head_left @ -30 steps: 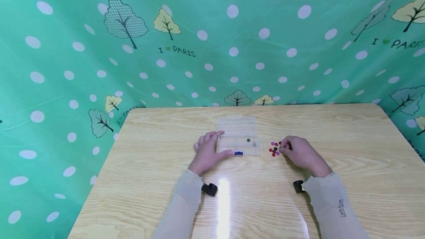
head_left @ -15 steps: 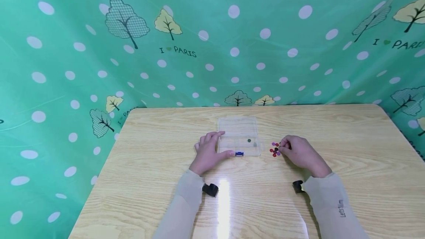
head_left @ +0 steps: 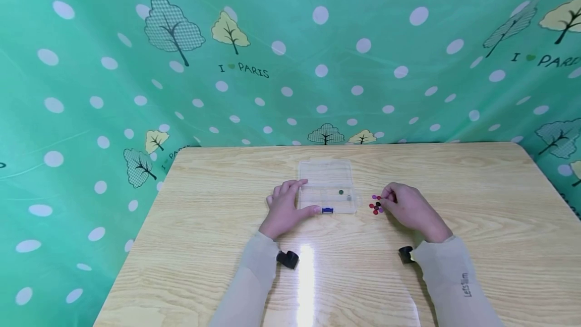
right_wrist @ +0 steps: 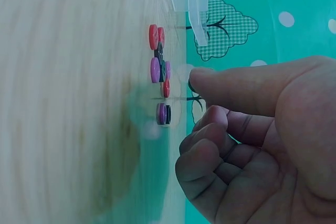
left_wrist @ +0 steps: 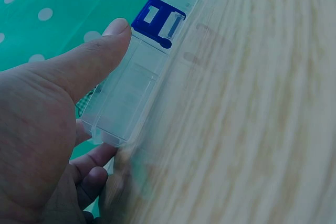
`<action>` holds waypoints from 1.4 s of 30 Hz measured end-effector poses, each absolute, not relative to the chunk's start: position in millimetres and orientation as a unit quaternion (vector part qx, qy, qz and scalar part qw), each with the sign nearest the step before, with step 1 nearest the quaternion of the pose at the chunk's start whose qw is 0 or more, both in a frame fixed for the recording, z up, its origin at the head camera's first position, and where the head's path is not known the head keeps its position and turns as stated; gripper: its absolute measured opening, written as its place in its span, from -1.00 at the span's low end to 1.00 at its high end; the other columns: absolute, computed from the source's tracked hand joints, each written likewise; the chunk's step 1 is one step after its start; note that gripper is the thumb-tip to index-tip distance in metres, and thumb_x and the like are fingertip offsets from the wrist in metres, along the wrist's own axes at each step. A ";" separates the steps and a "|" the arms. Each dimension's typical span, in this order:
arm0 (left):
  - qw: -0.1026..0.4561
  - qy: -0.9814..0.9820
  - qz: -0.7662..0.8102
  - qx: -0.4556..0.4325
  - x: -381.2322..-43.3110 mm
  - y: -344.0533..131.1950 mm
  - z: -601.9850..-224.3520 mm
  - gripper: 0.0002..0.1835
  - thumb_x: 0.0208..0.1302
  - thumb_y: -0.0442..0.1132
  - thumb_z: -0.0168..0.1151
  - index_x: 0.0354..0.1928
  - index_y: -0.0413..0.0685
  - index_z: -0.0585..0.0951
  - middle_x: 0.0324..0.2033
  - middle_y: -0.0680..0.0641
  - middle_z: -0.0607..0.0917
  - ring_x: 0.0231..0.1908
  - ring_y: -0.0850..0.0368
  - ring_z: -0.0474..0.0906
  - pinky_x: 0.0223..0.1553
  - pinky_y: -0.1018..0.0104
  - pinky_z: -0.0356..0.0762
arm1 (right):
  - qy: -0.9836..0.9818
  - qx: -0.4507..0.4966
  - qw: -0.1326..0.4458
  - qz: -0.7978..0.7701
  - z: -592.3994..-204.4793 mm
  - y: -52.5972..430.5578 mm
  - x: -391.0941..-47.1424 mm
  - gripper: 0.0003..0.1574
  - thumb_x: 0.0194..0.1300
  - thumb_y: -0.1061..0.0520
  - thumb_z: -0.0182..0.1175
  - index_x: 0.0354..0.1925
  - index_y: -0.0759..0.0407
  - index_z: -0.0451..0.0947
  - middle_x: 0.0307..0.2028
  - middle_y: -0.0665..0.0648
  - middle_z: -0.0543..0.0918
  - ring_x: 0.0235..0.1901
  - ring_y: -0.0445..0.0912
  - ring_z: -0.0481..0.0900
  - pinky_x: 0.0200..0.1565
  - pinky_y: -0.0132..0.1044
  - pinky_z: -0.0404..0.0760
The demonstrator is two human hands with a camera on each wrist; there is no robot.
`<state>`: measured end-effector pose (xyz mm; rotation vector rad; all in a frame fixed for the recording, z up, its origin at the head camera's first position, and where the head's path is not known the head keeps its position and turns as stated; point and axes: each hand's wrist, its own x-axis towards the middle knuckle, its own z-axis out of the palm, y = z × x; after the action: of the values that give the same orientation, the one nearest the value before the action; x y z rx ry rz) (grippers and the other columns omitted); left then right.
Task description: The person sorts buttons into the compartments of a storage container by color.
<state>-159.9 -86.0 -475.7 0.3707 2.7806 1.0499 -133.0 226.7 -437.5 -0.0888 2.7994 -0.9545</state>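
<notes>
Clear box (head_left: 325,194), seemingly crosswise, latch (head_left: 327,211) nearside

Left hand (head_left: 283,209) was spread round the left end of the clear box (head_left: 324,197), thumb (left_wrist: 100,53) was laid at its near side, right hand (head_left: 408,208) was held to its right, fingers (right_wrist: 199,161) curled in, forearms (head_left: 245,284) were angled toward it.

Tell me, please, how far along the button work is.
Done: the box is open, a green button inside. In hand: the left hand holds the box; the right hand seems to pinch a dark button. Remaining: red, purple and black buttons on the table.
</notes>
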 end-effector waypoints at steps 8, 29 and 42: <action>0.073 0.927 0.346 0.123 -160.3 -85.3 -475.2 0.02 0.02 0.43 0.37 0.51 0.25 0.29 0.40 -0.03 0.32 0.28 -0.04 0.18 0.12 0.01 0.05 | 0.941 -0.045 0.080 -0.324 -435.3 223.6 -132.8 -0.92 0.44 0.22 0.16 -0.25 0.21 0.52 -0.49 0.07 0.47 -0.51 -0.07 0.36 -0.46 -0.26 0.33; 0.077 0.927 0.348 0.121 -160.6 -84.7 -473.4 0.01 0.03 0.40 0.39 0.50 0.25 0.29 0.40 -0.03 0.31 0.27 -0.04 0.18 0.11 0.01 0.04 | 0.939 -0.052 0.076 -0.331 -430.5 215.5 -135.6 -0.89 0.46 0.19 0.16 -0.25 0.21 0.51 -0.49 0.06 0.48 -0.54 -0.09 0.38 -0.48 -0.25 0.36; 0.076 0.927 0.347 0.122 -161.0 -85.3 -475.8 0.02 0.02 0.42 0.38 0.51 0.26 0.29 0.41 -0.03 0.30 0.29 -0.05 0.17 0.12 -0.01 0.04 | 0.937 -0.059 0.076 -0.335 -427.8 206.9 -138.4 -0.91 0.44 0.20 0.16 -0.25 0.22 0.50 -0.49 0.07 0.49 -0.56 -0.08 0.37 -0.50 -0.25 0.35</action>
<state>-161.0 -85.3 -475.8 0.3669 2.7776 1.0410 -138.4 206.9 -427.8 -0.1763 2.8096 -1.0054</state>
